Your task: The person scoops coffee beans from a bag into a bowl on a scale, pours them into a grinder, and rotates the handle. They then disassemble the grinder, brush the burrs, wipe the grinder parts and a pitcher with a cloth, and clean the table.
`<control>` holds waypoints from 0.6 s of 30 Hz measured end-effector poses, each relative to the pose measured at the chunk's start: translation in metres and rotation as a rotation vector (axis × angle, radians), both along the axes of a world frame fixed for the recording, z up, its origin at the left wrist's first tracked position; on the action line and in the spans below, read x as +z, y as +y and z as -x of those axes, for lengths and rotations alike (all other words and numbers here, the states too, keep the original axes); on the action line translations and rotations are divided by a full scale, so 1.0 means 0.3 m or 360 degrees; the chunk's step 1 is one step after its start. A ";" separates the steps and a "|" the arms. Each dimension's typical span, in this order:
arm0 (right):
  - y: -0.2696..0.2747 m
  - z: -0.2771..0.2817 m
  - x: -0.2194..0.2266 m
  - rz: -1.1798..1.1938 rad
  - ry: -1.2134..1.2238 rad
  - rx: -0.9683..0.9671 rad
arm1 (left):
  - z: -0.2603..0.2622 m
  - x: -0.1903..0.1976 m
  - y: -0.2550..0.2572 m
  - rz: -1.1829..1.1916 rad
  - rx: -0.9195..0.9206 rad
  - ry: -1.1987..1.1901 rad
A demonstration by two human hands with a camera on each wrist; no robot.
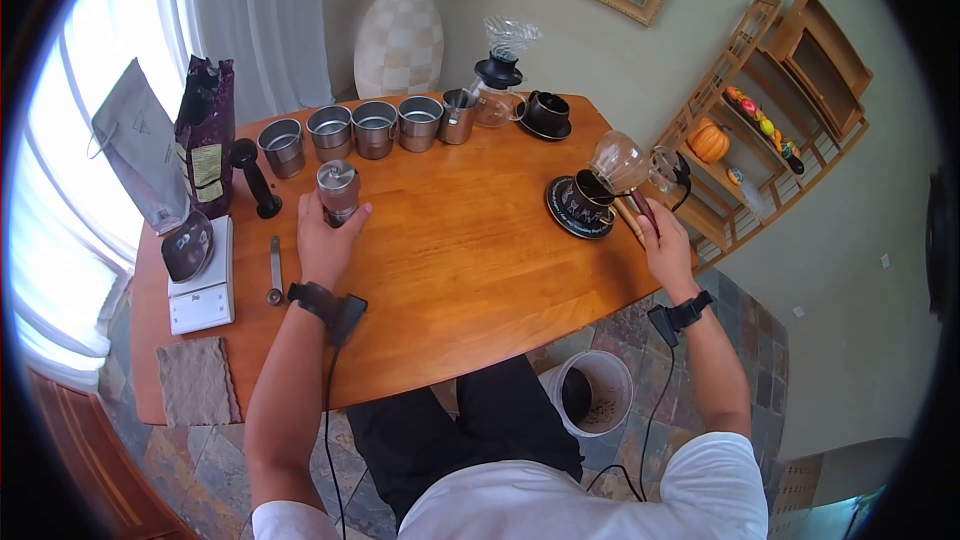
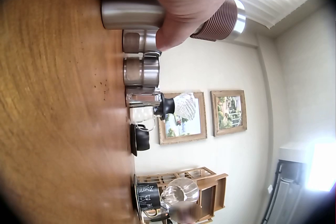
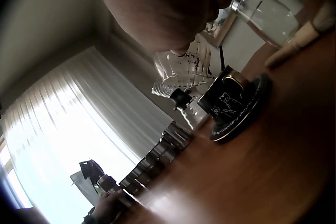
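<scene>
My left hand [image 1: 328,240] grips a hand coffee grinder [image 1: 339,186], standing upright on the table; its ribbed brown band [image 2: 219,22] shows above the thumb in the left wrist view. At the right, my right hand [image 1: 668,248] holds the dark wooden handle [image 1: 646,207] of a round glass coffee pot [image 1: 619,162]. The pot is tilted, its mouth down over a black cup [image 1: 583,198] on a black saucer [image 1: 582,230]. Cat drawings mark the cup [image 3: 227,99]. In the right wrist view, the hand hides part of the glass.
Several steel cups [image 1: 375,130] line the back, beside a glass dripper [image 1: 499,65] and another black cup [image 1: 547,112]. A lidded glass jug [image 1: 664,168] and a pale wooden stick [image 3: 302,38] are by my right hand. A scale [image 1: 203,305], tamper [image 1: 257,180] and cloth [image 1: 196,380] lie left.
</scene>
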State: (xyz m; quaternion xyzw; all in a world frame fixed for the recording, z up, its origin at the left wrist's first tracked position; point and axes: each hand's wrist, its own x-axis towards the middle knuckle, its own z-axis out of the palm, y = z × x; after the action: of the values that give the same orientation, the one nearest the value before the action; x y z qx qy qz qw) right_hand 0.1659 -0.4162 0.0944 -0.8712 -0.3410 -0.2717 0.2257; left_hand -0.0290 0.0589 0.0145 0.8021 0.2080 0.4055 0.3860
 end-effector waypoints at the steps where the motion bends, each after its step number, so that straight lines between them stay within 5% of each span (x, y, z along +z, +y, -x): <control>1: 0.000 0.001 0.002 0.0003 -0.0004 0.0006 | 0.002 0.002 -0.001 0.0003 0.0006 -0.0004; 4: 0.001 -0.007 -0.007 -0.0068 0.0249 0.0002 | 0.010 0.012 -0.003 0.0163 -0.0045 0.0081; 6: 0.013 -0.026 -0.023 -0.0716 0.1074 -0.0023 | 0.010 0.015 -0.004 0.0155 -0.0049 0.0081; 7: 0.023 -0.018 -0.006 -0.0713 0.1070 -0.0020 | 0.009 0.016 -0.006 0.0156 -0.0047 0.0076; 9: 0.069 0.017 0.043 -0.1611 0.1865 0.0407 | 0.009 0.017 -0.011 0.0159 -0.0045 0.0089; 18: 0.430 -0.049 0.078 -0.1785 0.2175 0.0934 | 0.016 0.031 -0.020 0.0103 -0.0040 0.0099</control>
State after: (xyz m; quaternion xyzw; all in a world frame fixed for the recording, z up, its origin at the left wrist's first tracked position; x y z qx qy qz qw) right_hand 0.1807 -0.2872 0.1177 -0.4845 -0.1596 0.2432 0.8250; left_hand -0.0338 0.0529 0.0237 0.8039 0.2228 0.3685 0.4102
